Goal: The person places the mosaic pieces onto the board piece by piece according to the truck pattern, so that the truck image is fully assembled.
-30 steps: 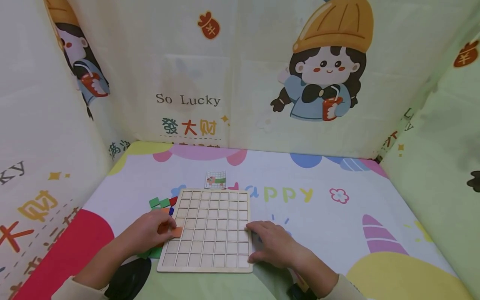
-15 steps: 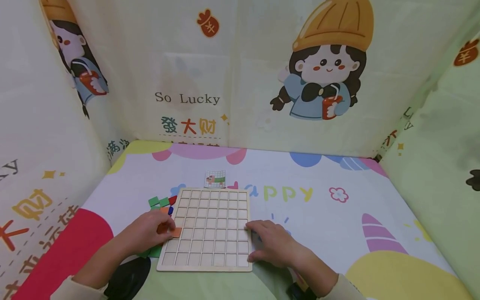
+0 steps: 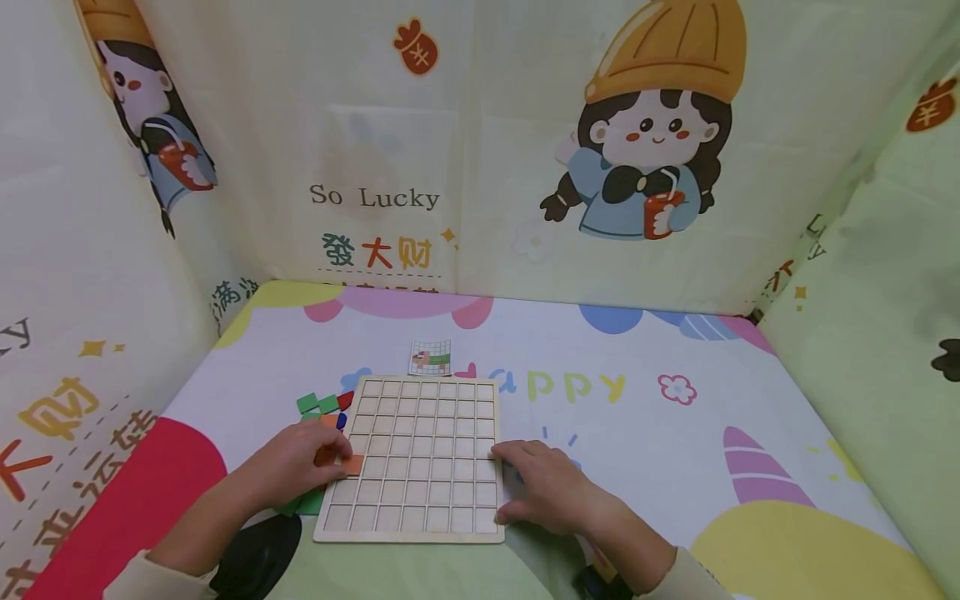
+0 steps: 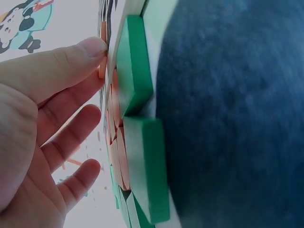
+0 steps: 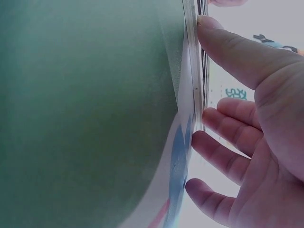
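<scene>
A wooden grid board (image 3: 408, 537) with square cells lies in front of me. At its left side my left hand (image 3: 300, 458) pinches a flat orange square tile (image 3: 354, 466) between thumb and index finger, over the leftmost cells. In the left wrist view the orange tile (image 4: 103, 31) shows edge-on at the thumb tip, while the other fingers are spread loosely. My right hand (image 3: 551, 487) touches the board's right edge with its thumb and fingertips. Seen from the right wrist, its fingers (image 5: 221, 154) are relaxed and apart along that edge.
Green tiles (image 3: 308, 404), a red piece (image 3: 346, 402), a blue piece (image 3: 342, 422) and more orange tiles lie left of the board, partly hidden by my left hand. Behind the board is a small picture card (image 3: 431, 358). Printed cloth walls (image 3: 480, 150) surround the table on three sides.
The view has shifted very slightly. Both hands and the orange tile keep nearly the same place on the board.
</scene>
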A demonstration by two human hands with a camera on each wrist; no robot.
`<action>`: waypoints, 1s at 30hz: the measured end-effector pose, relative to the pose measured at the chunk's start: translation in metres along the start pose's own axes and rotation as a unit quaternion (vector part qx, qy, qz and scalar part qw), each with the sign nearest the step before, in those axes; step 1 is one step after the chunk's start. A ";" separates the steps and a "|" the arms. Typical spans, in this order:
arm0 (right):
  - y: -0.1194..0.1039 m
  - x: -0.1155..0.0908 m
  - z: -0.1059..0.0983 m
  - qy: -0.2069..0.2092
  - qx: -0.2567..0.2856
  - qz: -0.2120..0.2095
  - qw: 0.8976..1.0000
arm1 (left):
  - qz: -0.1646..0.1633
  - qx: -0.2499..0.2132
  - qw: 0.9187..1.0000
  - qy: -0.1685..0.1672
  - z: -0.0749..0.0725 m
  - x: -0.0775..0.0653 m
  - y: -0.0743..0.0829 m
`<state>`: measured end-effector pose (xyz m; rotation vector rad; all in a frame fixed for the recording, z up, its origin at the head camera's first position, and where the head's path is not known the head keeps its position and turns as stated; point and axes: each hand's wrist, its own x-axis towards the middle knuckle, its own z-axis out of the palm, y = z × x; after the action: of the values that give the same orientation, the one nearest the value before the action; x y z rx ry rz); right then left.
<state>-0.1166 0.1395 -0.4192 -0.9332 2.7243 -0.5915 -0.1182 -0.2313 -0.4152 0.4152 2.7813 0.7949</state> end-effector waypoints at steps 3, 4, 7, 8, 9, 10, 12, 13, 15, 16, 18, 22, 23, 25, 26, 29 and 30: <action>0.000 0.000 0.000 0.001 0.000 0.000 1.000 | 0.016 0.001 1.000 0.000 0.002 0.001 0.000; 0.000 0.000 0.000 0.000 0.000 0.001 1.000 | 0.023 0.003 1.000 0.001 0.003 0.002 -0.001; 0.000 -0.001 0.000 -0.001 0.002 0.002 1.000 | 0.039 0.007 0.999 0.004 0.005 0.004 -0.001; 0.000 -0.001 0.000 -0.002 0.003 0.003 1.000 | 0.044 0.008 0.999 0.006 0.005 0.004 -0.001; 0.000 -0.001 0.000 -0.003 0.004 0.004 1.000 | 0.049 0.007 0.999 0.008 0.005 0.004 -0.002; 0.000 -0.001 0.000 -0.004 0.005 0.004 1.000 | 0.051 0.004 0.999 0.010 0.006 0.005 -0.002; 0.000 -0.001 0.000 -0.006 0.005 0.004 1.000 | 0.045 -0.008 0.999 0.016 0.006 0.004 0.000; 0.001 -0.001 0.000 -0.006 0.004 0.005 1.000 | 0.038 -0.011 0.999 0.020 0.005 0.005 0.000; 0.001 -0.001 0.000 -0.007 0.003 0.006 1.000 | 0.017 -0.020 0.999 0.027 0.004 0.005 0.002; 0.001 -0.001 0.000 -0.007 0.001 0.006 1.000 | 0.007 -0.021 0.999 0.030 0.004 0.006 0.002; 0.001 0.000 0.000 -0.007 0.000 0.007 1.000 | -0.010 -0.018 0.999 0.034 0.001 0.008 0.002; 0.001 0.000 0.001 -0.004 0.002 0.004 1.000 | -0.016 -0.004 0.999 0.040 -0.004 0.010 0.001; 0.001 0.000 0.001 -0.004 0.004 0.005 1.000 | -0.015 -0.002 0.999 0.042 -0.005 0.010 0.001; 0.002 0.000 0.001 -0.004 0.003 0.006 1.000 | -0.012 -0.001 0.999 0.046 -0.008 0.009 0.000; 0.002 0.000 0.001 -0.003 0.004 0.006 1.000 | -0.010 -0.001 0.999 0.048 -0.009 0.008 -0.001; 0.002 0.001 0.001 -0.003 0.006 0.005 1.000 | -0.016 -0.008 0.998 0.053 -0.015 0.007 -0.005; 0.002 0.001 0.001 -0.002 0.007 0.004 1.000 | -0.019 -0.009 0.998 0.054 -0.017 0.007 -0.006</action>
<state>-0.1177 0.1401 -0.4208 -0.9196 2.7150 -0.6054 -0.1311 -0.2421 -0.4056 0.3233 2.8699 0.8578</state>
